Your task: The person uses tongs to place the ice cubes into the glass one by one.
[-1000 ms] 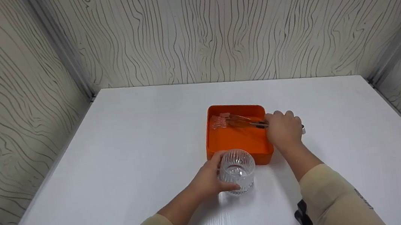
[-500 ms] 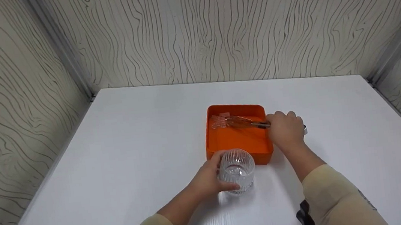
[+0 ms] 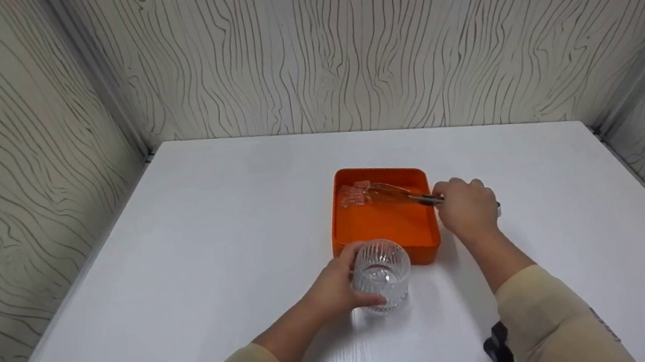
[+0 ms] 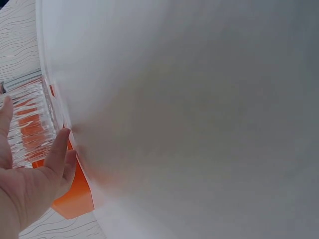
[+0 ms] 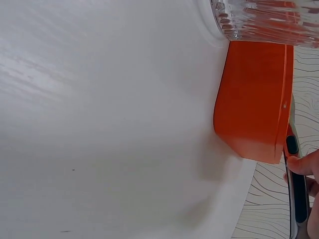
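A clear ribbed glass [image 3: 383, 274] stands upright at the near side of an orange box [image 3: 388, 227]. My left hand [image 3: 330, 289] holds it from the left, thumb in front and fingers round the far side. Clear liquid seems to be in its lower part. In my right hand [image 3: 469, 207], at the box's right rim, I grip tongs [image 3: 391, 194] by their dark-inset handle [image 5: 299, 196]. Their tips reach into the box beside several clear cubes [image 3: 353, 194] in its far left corner. Whether the tips touch a cube I cannot tell.
The box and glass stand on a white table [image 3: 215, 248]. Wood-patterned panels [image 3: 307, 49] rise behind it and at both sides. A black piece [image 3: 499, 346] shows beside my right sleeve [image 3: 550, 313].
My right hand has shifted slightly to the right, drawing the tongs along, so their tips lie a little farther right. The left hand and the glass have stayed put.
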A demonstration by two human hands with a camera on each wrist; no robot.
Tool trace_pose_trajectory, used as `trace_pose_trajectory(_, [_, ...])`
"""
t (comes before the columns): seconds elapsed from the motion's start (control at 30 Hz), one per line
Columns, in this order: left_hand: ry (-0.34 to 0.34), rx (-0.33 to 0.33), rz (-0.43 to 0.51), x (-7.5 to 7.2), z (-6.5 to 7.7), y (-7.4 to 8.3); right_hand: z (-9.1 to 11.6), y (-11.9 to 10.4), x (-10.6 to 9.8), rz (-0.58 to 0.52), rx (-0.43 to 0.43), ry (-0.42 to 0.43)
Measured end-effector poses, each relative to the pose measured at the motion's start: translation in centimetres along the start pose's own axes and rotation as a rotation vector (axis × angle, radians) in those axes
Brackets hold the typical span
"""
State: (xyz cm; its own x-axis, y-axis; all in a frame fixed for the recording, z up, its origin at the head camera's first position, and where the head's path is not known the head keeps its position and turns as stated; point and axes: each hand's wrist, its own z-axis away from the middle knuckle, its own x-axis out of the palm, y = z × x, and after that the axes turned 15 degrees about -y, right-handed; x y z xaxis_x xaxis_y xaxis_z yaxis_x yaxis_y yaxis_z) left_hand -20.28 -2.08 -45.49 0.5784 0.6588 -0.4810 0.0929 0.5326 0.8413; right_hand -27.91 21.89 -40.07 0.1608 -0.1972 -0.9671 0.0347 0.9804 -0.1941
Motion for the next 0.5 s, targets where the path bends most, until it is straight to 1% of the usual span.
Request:
trace_pose_trajectory(0.07, [0.0, 0.003, 0.005, 0.0, 0.0, 0.0, 0.0, 0.2, -0.1, -0.014, 0.001, -0.008])
trace_pose_trajectory(0.27, [0.0, 0.008, 0.011, 0.0, 0.1, 0.0, 0.3, 1.0, -0.5, -0.023, -0.024, 0.007])
trace_pose_trajectory(0.5, [0.001, 0.004, 0.018, 0.0, 0.2, 0.1, 1.3, 2.1, -1.4, -0.074, -0.07, 0.014])
